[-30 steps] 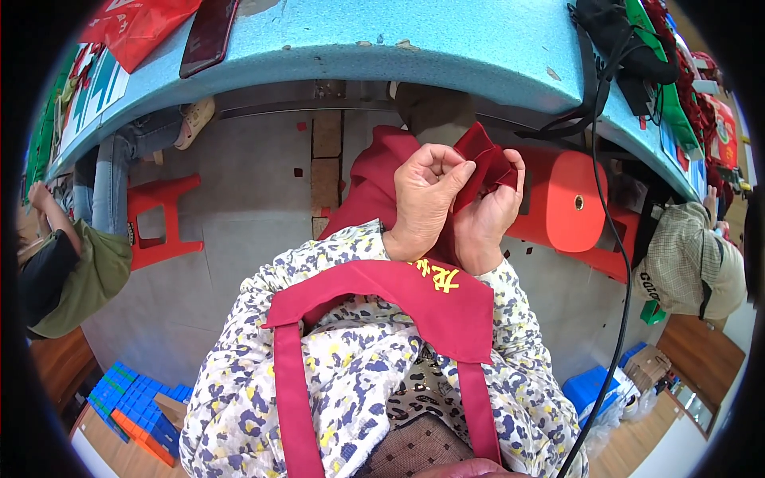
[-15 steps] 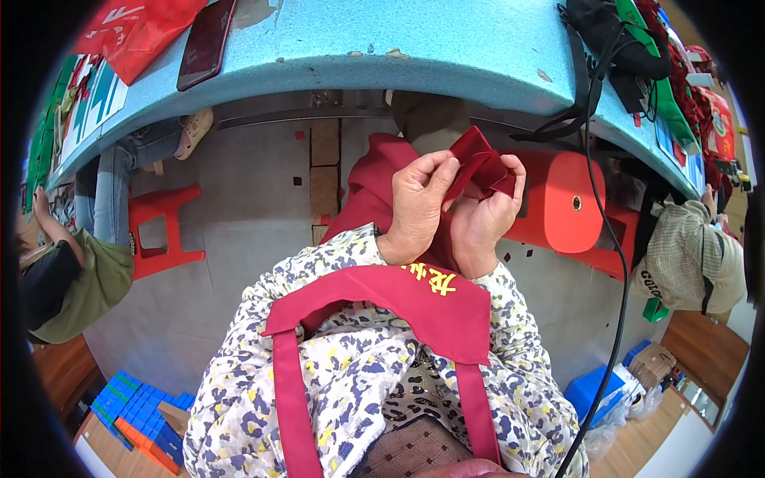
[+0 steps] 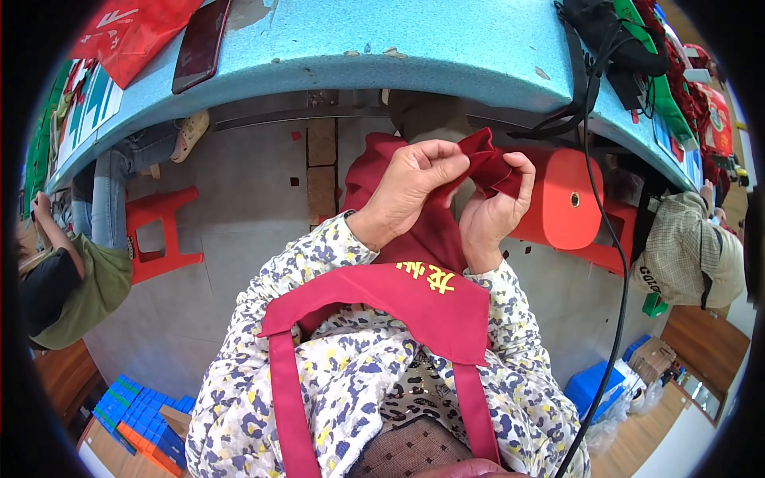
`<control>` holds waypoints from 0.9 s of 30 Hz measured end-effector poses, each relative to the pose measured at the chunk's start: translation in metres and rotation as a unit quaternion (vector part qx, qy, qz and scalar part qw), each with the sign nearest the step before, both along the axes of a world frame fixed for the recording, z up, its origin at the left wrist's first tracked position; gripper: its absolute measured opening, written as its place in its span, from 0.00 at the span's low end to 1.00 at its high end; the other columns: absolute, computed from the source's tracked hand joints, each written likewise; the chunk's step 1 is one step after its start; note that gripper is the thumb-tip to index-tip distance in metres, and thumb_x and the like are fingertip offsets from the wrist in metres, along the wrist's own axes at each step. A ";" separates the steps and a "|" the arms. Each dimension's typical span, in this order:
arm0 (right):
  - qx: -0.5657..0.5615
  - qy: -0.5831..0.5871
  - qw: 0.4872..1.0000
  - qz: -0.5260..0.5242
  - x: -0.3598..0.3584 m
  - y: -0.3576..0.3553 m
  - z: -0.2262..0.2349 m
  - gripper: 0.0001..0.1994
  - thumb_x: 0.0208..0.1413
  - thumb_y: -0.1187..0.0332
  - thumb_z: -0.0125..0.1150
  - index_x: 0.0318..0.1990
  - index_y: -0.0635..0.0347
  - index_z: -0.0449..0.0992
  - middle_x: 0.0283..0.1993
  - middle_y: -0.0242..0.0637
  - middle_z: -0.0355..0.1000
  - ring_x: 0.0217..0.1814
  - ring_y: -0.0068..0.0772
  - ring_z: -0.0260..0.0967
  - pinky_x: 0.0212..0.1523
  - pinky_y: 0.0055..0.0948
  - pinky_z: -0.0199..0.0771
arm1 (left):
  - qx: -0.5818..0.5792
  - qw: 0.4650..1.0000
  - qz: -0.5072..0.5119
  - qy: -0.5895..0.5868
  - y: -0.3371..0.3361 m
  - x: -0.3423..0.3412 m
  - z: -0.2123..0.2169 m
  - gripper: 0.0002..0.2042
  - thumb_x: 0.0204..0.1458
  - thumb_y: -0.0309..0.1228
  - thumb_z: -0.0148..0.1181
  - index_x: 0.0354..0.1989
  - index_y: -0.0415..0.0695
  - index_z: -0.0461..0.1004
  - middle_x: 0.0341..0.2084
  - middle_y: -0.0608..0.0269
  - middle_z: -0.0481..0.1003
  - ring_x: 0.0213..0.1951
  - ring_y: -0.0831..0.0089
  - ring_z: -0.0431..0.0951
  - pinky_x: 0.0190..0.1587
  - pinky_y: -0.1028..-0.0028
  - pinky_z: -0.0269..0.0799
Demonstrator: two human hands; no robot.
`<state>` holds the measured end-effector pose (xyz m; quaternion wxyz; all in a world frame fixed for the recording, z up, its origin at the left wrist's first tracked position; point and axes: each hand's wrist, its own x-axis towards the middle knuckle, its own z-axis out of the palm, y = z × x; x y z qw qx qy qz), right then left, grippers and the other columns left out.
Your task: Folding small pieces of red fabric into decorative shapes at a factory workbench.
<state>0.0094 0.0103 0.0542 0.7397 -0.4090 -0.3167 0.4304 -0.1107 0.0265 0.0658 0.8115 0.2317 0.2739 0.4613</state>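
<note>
A small dark red piece of folded cloth (image 3: pixel 483 163), perhaps a little pouch, is held in the air in front of my chest. My left hand (image 3: pixel 410 187) pinches its left side, thumb and curled fingers pressed together. On the other side my right hand (image 3: pixel 496 217) has its fingers bent round the cloth's right edge. The cloth stands up in folds between both hands, and its inner side is partly hidden. Below the hands lies the dark red apron (image 3: pixel 382 307) that I wear over patterned sleeves.
Ahead is a light blue table (image 3: pixel 430 60) with a dark phone (image 3: pixel 201 48) and a red bag (image 3: pixel 131 36). A black cable (image 3: pixel 625 263) hangs at right by a red stool (image 3: pixel 572 199). Another person (image 3: pixel 80 275) sits left, one more (image 3: pixel 681 251) right. Blue boxes (image 3: pixel 143 410) stand behind.
My left hand has turned, with its fingers curled in further over the cloth. My right hand has shifted slightly right, and the cloth's folds have changed shape.
</note>
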 end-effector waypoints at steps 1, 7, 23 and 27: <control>0.006 -0.004 1.000 0.008 0.002 0.000 -0.001 0.07 0.55 0.78 0.43 0.40 0.58 0.65 0.38 0.33 0.67 0.38 0.27 0.67 0.42 0.25 0.70 | 0.000 1.000 -0.001 0.000 0.002 -0.002 -0.001 0.06 0.52 0.29 0.55 0.35 0.41 0.71 0.23 0.68 0.72 0.21 0.84 0.68 0.25 0.83 0.64; 0.006 -0.027 0.999 0.022 0.008 0.003 -0.001 0.07 0.56 0.77 0.43 0.40 0.58 0.65 0.38 0.33 0.67 0.39 0.26 0.68 0.42 0.24 0.70 | 0.006 0.998 -0.026 0.054 0.011 -0.001 -0.001 0.06 0.50 0.30 0.58 0.34 0.41 0.73 0.24 0.68 0.73 0.21 0.85 0.67 0.24 0.83 0.64; 0.027 0.012 0.999 0.026 0.009 0.006 0.007 0.06 0.56 0.76 0.44 0.40 0.58 0.65 0.38 0.31 0.66 0.38 0.26 0.68 0.40 0.22 0.70 | 0.020 0.994 0.105 -0.001 -0.001 0.020 0.000 0.07 0.51 0.28 0.57 0.35 0.38 0.75 0.22 0.70 0.72 0.19 0.88 0.63 0.20 0.86 0.57; 0.046 -0.017 0.999 0.008 0.012 0.008 0.009 0.06 0.56 0.76 0.44 0.40 0.58 0.65 0.39 0.32 0.66 0.38 0.26 0.67 0.40 0.23 0.70 | -0.007 0.994 0.107 -0.011 0.000 0.027 0.009 0.08 0.52 0.29 0.56 0.37 0.39 0.74 0.23 0.70 0.73 0.18 0.89 0.62 0.19 0.85 0.56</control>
